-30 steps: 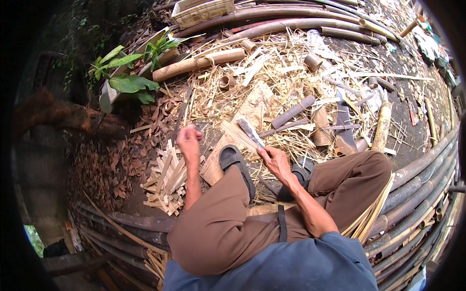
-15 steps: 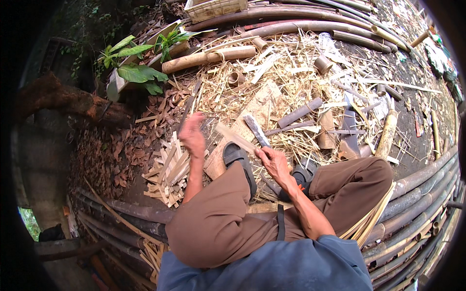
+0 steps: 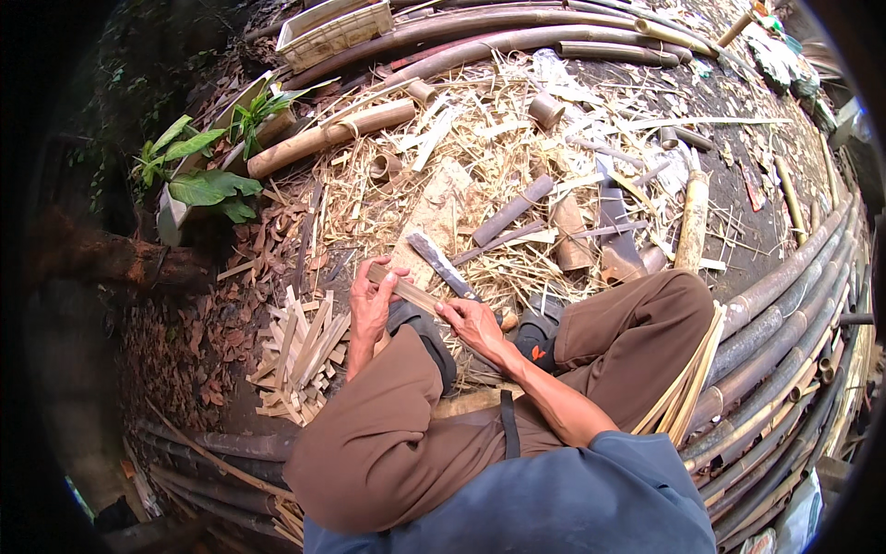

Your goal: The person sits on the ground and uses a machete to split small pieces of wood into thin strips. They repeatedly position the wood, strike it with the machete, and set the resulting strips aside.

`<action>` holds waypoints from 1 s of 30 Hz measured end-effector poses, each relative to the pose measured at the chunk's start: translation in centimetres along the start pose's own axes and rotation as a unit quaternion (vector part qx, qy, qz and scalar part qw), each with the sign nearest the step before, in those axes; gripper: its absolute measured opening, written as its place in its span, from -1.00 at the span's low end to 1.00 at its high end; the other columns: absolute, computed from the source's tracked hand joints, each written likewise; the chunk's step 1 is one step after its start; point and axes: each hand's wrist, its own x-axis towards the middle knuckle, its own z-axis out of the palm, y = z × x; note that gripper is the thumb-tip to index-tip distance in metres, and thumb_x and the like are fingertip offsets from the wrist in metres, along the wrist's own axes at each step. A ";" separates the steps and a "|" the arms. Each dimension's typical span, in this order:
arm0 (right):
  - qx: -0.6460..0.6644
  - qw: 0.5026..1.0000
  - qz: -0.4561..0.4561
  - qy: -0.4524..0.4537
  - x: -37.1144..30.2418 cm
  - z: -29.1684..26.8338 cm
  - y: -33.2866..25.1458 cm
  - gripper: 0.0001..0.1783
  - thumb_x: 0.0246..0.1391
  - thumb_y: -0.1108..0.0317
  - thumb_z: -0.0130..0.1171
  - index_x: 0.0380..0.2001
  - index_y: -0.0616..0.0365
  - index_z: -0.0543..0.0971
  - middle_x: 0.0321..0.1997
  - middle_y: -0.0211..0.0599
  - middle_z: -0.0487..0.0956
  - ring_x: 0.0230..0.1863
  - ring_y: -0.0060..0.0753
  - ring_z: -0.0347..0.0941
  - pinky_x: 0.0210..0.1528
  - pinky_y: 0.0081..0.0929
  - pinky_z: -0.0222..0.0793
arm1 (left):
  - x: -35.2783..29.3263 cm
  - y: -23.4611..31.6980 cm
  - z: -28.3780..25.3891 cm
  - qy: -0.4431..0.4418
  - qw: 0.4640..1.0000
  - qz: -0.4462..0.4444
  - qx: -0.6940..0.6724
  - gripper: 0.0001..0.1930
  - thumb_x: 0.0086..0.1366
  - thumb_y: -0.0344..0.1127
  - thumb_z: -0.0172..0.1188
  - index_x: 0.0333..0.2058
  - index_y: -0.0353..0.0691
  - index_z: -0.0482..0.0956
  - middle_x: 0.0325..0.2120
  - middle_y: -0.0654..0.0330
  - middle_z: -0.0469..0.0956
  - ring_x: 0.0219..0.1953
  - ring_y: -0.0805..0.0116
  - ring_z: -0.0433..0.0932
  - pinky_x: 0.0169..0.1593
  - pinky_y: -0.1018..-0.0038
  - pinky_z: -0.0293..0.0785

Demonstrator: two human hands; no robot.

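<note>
A short, flat bamboo strip [image 3: 406, 290] is held between my two hands, above my left shoe [image 3: 426, 342]. My left hand [image 3: 371, 305] grips its far left end, thumb and fingers closed round it. The near right end is pinched by my right hand [image 3: 474, 327]. Just beyond the strip lies a broad-bladed knife [image 3: 441, 265], its blade slanting up to the left across a pale wooden board [image 3: 432, 214]. Left of my left hand rests a heap of cut bamboo strips [image 3: 303, 349].
Shavings [image 3: 480, 129] cover the ground ahead, with bamboo pieces [image 3: 514, 210] and a saw [image 3: 616, 226] among them. Long bamboo poles [image 3: 784, 346] line the right side; others [image 3: 517, 42] lie at the back near a plastic crate [image 3: 334, 35]. A leafy plant [image 3: 208, 186] grows at left.
My left hand, apart from the strip earlier, has come to it and closed on its far end. My right hand still holds the strip. The whole view has shifted to the right.
</note>
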 end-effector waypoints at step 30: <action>0.233 0.922 0.062 0.303 17.2 -9.4 11.9 -0.66 0.14 0.17 0.24 -0.23 0.06 0.32 -0.51 -0.39 0.42 -0.62 -0.53 0.31 -0.66 -0.58 0.30 | -12.2 -16.5 -21.5 0.642 0.744 -0.142 0.116 -0.42 0.33 -0.28 0.10 0.27 -0.27 0.15 0.20 0.03 0.26 0.19 0.12 0.31 0.15 0.26 0.34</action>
